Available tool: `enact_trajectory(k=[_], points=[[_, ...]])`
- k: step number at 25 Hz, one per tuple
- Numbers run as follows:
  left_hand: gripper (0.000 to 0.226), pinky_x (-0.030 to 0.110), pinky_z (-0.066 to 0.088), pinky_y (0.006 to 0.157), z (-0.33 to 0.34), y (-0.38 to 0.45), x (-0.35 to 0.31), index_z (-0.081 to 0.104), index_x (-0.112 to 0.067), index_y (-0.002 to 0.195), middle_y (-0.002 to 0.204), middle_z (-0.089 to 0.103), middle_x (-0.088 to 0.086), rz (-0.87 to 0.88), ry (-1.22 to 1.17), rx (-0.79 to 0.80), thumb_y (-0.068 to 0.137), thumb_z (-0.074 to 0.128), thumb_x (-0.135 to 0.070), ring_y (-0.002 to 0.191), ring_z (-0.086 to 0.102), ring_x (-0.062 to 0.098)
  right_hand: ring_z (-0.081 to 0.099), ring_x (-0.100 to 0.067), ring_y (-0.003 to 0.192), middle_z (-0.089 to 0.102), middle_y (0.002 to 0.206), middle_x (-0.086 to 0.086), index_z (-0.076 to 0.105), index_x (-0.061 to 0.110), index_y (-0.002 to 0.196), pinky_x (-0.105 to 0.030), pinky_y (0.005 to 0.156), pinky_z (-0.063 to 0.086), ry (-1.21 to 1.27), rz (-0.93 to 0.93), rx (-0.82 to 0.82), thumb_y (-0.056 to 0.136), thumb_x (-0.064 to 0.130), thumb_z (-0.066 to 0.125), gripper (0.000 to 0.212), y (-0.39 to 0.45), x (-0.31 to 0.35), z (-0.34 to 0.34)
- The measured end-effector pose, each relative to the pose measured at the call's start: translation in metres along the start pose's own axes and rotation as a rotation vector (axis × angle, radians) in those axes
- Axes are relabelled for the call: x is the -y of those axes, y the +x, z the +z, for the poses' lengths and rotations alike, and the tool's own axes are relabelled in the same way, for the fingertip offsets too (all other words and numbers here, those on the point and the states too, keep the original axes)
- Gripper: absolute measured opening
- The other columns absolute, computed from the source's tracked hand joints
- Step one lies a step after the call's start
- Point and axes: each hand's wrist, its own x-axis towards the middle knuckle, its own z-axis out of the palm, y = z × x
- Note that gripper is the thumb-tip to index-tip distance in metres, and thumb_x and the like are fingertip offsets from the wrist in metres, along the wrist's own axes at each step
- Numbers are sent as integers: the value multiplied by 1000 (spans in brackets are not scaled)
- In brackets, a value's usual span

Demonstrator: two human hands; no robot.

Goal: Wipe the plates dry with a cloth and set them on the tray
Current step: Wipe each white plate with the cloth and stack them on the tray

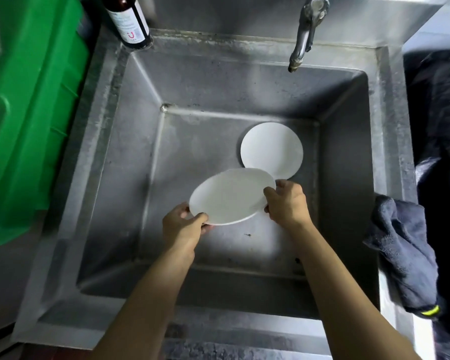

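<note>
Lifting step: left hand and right hand gripped one plate over sink; next move likely needed near-right cloth.

Hidden and cut-off parts around the sink

The held plate covers the near edge of the second plate. The bottle, tap and green crate run off the frame; the bottle's label is unreadable.

Premises: a kitchen washing-up area. Evidence: deep, scuffed stainless-steel sink with metal tap; white plates in the basin; dark cloth over the rim; green plastic crate alongside.
</note>
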Motion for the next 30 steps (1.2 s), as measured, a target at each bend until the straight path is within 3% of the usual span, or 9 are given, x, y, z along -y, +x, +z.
enact_trajectory(k=[4,7,11,16,20,22,25,28,30], points=[[20,21,55,46,-4,-2,-2,58,0,80,97,62,16,-53,-24,-28,79,63,19,64,67,20,59,-18,55,70,78,-11,65,-4,101,-21,48,43,-23,104,79,96,17,54,24,-10,-9,7],[43,23,57,47,-6,-6,-1,58,2,120,119,60,18,-13,-62,-16,81,64,19,96,67,34,53,-8,34,64,48,1,67,-2,80,-16,36,38,7,97,49,92,11,51,23,-16,-15,9],[61,31,62,58,-8,-14,-5,45,-3,141,122,63,17,-71,-156,5,85,65,12,105,66,35,53,-14,40,58,39,5,62,3,70,-22,42,39,90,105,32,90,6,49,23,-29,-18,8],[34,43,62,76,-2,-47,-4,61,-16,122,114,73,15,-213,-310,458,91,58,-1,102,73,31,56,-10,39,65,49,-2,59,-5,108,-23,42,47,409,47,-7,95,1,47,19,-64,-24,5],[49,46,61,78,5,-62,-14,60,-16,125,118,73,13,-174,-450,515,82,52,6,101,73,30,71,-22,55,75,66,-7,55,6,123,-26,52,55,554,33,62,103,9,49,22,-90,-26,-9],[50,47,61,75,6,-67,-20,61,-16,123,119,72,12,-162,-428,499,80,48,7,100,73,29,73,-23,61,76,72,-7,61,6,125,-30,58,58,487,8,84,104,14,49,26,-98,-31,-25],[50,48,61,74,6,-78,-29,64,-16,118,119,72,10,-117,-337,513,78,43,7,106,69,31,71,-25,80,72,85,1,64,15,128,-39,79,57,136,-220,-192,97,11,57,32,-107,-50,-68],[50,45,61,72,8,-98,-37,66,-19,115,114,75,4,-56,-267,555,79,42,6,102,72,28,60,-33,103,66,112,-8,60,13,133,-46,94,49,-43,-367,-451,80,2,64,54,-106,-78,-121],[49,45,61,71,11,-111,-42,65,-19,115,113,75,3,-41,-236,567,80,42,6,102,72,27,53,-32,122,59,135,-7,53,16,143,-44,106,40,-219,-379,-465,71,9,71,75,-100,-99,-149]])
